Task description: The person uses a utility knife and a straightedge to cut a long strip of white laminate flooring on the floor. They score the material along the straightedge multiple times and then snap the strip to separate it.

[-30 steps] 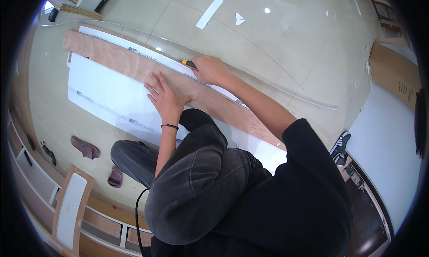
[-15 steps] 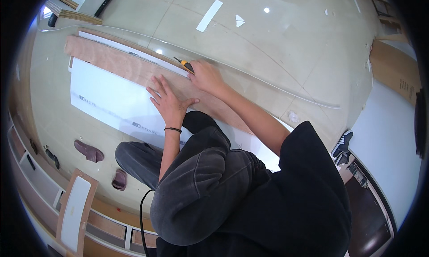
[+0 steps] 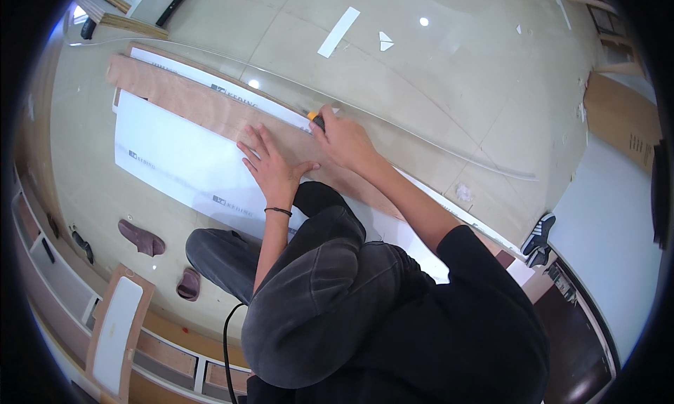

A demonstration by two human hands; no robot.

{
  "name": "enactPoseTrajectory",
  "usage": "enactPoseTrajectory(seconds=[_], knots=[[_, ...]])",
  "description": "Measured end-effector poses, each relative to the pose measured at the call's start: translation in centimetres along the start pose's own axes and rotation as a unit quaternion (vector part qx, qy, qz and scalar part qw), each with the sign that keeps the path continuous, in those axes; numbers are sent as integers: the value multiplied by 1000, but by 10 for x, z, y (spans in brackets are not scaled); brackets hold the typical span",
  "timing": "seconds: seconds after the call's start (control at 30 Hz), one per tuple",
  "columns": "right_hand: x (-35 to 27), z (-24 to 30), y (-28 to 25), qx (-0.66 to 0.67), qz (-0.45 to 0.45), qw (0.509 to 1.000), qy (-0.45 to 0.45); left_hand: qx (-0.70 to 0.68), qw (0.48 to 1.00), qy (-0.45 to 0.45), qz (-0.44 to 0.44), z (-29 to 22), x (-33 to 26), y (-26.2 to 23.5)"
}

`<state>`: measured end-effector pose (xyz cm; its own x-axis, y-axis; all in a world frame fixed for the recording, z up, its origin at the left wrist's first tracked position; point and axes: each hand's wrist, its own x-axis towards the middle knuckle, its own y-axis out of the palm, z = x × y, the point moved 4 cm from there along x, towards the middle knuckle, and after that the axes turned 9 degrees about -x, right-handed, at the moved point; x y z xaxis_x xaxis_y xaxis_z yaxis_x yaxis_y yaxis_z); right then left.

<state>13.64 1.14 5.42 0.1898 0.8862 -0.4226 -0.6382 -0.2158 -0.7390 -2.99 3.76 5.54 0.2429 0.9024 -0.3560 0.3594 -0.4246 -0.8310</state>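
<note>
A long wooden board lies across a white printed sheet on the floor. My left hand presses flat on the board with its fingers spread. In my right hand is a yellow and black utility knife, gripped at the board's far edge. A white strip of the sheet shows beyond that edge. The knife's blade is too blurred to make out. My bent knee rests close to the board, near my left hand.
Thin clear edging curves over the tiled floor beyond the board. White offcuts lie farther off. Brown slippers are at the left, dark shoes at the right. A cardboard piece leans at the far right.
My right hand has drawn the knife toward the right and nearer along the board's edge. My left hand stays spread on the board. The whole view has shifted slightly.
</note>
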Motion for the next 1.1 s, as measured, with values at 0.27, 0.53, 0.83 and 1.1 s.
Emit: enactPoseTrajectory(seconds=[0.27,0.53,0.83,1.1], knots=[[22,5,13,-53,72,990,-113,12,1000,-3,8,3,1,4],[26,10,12,-68,99,986,-120,9,1000,-11,15,-1,1,1],[17,21,12,-76,97,988,-88,7,1000,-18,23,-2,1,0],[-18,-5,2,-116,133,982,-65,22,999,-20,24,-2,0,-1]])
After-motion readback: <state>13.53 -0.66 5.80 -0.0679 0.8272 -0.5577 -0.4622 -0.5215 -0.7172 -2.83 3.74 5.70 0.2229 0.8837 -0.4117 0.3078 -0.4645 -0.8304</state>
